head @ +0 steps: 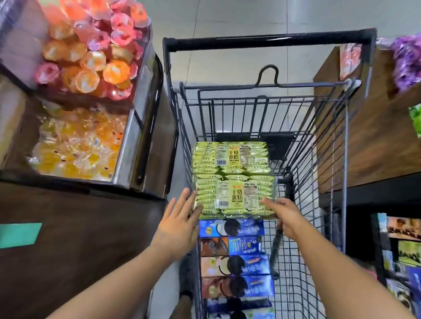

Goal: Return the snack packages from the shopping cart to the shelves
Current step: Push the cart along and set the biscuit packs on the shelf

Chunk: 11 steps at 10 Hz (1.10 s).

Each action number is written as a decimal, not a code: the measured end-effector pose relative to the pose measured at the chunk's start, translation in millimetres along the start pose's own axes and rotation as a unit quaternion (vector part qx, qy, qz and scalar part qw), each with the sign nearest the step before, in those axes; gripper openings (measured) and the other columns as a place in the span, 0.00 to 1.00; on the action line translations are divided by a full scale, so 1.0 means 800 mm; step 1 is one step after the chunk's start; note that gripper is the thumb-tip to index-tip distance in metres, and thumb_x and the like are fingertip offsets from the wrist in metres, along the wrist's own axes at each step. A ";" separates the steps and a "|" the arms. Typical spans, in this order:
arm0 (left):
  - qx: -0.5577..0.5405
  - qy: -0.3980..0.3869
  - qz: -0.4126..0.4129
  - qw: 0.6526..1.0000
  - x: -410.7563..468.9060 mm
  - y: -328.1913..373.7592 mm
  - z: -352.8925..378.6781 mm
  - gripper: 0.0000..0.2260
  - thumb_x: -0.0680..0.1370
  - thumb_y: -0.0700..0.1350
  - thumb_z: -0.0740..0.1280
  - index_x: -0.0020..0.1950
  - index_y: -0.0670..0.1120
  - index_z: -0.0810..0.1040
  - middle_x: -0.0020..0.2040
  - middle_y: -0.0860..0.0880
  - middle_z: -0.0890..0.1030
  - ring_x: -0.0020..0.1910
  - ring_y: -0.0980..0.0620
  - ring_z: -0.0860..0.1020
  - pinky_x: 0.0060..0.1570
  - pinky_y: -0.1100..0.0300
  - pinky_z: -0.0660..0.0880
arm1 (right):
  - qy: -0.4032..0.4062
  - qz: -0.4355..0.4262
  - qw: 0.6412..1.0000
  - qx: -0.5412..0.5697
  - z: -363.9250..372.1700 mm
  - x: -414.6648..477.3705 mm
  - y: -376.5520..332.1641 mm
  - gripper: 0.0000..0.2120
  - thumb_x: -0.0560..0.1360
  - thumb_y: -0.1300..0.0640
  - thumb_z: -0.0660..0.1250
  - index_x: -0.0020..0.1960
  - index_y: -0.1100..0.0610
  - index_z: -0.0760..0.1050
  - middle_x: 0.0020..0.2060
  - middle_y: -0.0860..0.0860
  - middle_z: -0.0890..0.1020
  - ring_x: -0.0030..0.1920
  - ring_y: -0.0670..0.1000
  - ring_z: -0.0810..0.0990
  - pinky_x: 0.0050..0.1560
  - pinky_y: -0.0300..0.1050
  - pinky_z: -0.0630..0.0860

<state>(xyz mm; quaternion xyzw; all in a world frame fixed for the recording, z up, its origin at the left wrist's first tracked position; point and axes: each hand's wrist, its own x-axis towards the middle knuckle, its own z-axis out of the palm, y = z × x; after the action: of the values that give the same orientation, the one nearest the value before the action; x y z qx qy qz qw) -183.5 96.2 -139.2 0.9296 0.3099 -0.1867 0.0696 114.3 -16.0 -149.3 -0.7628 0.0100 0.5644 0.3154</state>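
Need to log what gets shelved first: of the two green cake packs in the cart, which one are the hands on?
The nearer green cake pack, bordering the blue cookie boxes. The left hand and right hand flank its sides; the farther green cake pack, toward the cart's handle, is untouched.

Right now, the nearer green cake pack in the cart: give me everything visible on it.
The nearer green cake pack is a clear plastic bundle of small yellow-green wrapped cakes with a label panel and barcode. It lies flat in the shopping cart, overlapping a matching pack behind and resting on blue cookie packages. The left hand presses its left edge; the right hand touches its right edge. Not lifted yet.
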 end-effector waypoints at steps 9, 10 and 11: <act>-0.532 -0.102 -0.138 0.829 -0.078 0.167 -0.239 0.21 0.86 0.47 0.57 0.76 0.36 0.65 0.75 0.40 0.67 0.74 0.40 0.66 0.58 0.57 0.69 | 0.111 -0.167 0.967 0.160 -0.151 -0.340 0.068 0.25 0.64 0.55 0.83 0.58 0.58 0.81 0.50 0.54 0.87 0.50 0.54 0.86 0.54 0.48 0.82; -0.614 -0.091 -0.122 0.774 -0.102 0.222 -0.252 0.19 0.85 0.44 0.58 0.73 0.35 0.69 0.72 0.41 0.72 0.71 0.38 0.70 0.51 0.61 0.65 | 0.158 -0.191 0.941 0.230 -0.162 -0.415 0.119 0.21 0.66 0.60 0.80 0.58 0.60 0.80 0.51 0.57 0.86 0.48 0.55 0.86 0.48 0.46 0.83; -0.661 -0.081 -0.044 0.745 -0.136 0.270 -0.267 0.17 0.83 0.43 0.63 0.71 0.39 0.71 0.71 0.42 0.73 0.67 0.40 0.72 0.55 0.54 0.71 | 0.227 -0.190 0.924 0.241 -0.181 -0.477 0.182 0.31 0.59 0.52 0.82 0.60 0.60 0.80 0.52 0.57 0.86 0.55 0.59 0.84 0.62 0.58 0.78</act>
<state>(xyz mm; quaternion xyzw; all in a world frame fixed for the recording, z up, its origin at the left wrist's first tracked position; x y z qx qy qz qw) -68.6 -83.6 103.1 0.6180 0.3895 -0.0122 0.6828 45.4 -333.9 137.2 -0.7591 0.0720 0.2866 0.5801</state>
